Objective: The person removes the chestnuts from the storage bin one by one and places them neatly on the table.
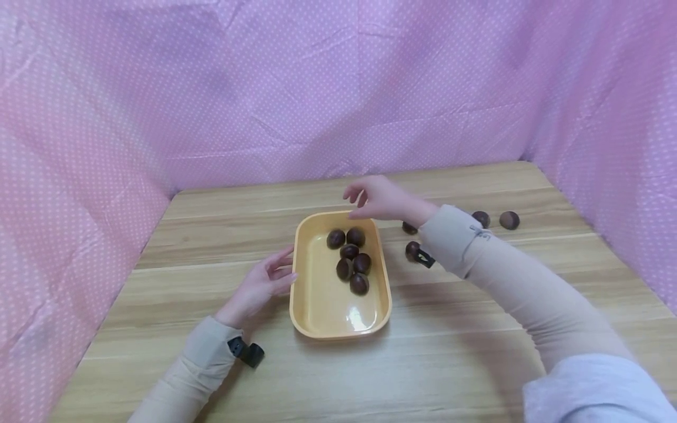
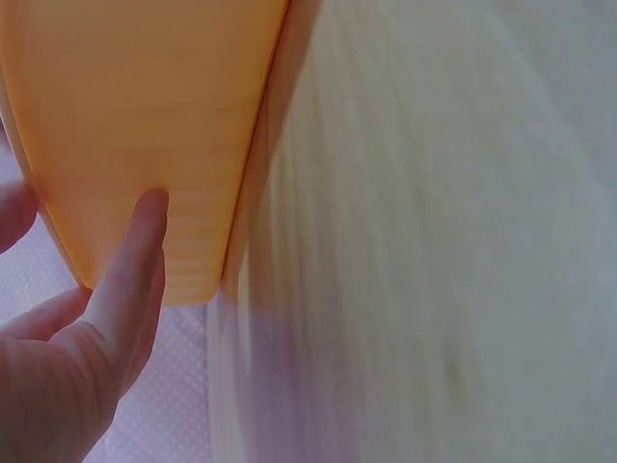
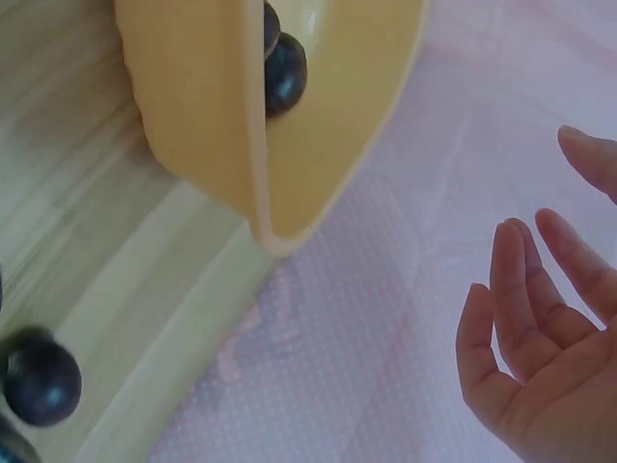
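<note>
A yellow rectangular tray [image 1: 317, 317] stands on the table with several dark brown chestnuts [image 1: 359, 284] grouped in its right and far part. My left hand [image 1: 260, 288] is at the tray's left side; in the left wrist view a nearly straight finger [image 2: 135, 251] rests against the outer wall, and the thumb is up by the rim. Over the far right corner of the tray hovers my right hand [image 1: 381, 198]. Its fingers are loosely bent and spread, and nothing is between them in the right wrist view.
Several more chestnuts [image 1: 509, 220] lie on the wooden table [image 1: 211, 235] to the tray's right, some partly covered by the right forearm. A pink dotted cloth [image 1: 264, 88] hangs behind the table and along both sides.
</note>
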{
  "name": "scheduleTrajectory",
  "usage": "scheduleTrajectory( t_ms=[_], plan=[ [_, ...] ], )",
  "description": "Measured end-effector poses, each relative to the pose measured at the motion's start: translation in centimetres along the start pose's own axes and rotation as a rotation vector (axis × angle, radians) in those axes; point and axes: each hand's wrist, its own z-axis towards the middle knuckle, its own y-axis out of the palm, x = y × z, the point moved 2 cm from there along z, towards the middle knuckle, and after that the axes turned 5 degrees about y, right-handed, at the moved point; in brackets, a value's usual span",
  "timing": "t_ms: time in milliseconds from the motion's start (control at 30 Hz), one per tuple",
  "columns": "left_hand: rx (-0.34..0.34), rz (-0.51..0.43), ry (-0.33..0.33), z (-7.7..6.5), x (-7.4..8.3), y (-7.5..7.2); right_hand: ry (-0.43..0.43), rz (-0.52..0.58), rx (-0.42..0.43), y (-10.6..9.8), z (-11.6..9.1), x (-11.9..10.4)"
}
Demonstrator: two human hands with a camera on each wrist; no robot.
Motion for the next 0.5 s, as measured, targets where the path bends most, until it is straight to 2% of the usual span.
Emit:
scheduleTrajectory(
  t_ms=[233,500],
  plan=[
    [0.001,0.008,0.009,-0.1,0.0,0.0,-0.001,-0.071,-0.078,2.4,1.9,-1.3],
    [-0.028,0.013,0.036,-0.2,0.1,0.0,0.080,-0.116,-0.148,5.0,3.3,-1.4]
  ],
)
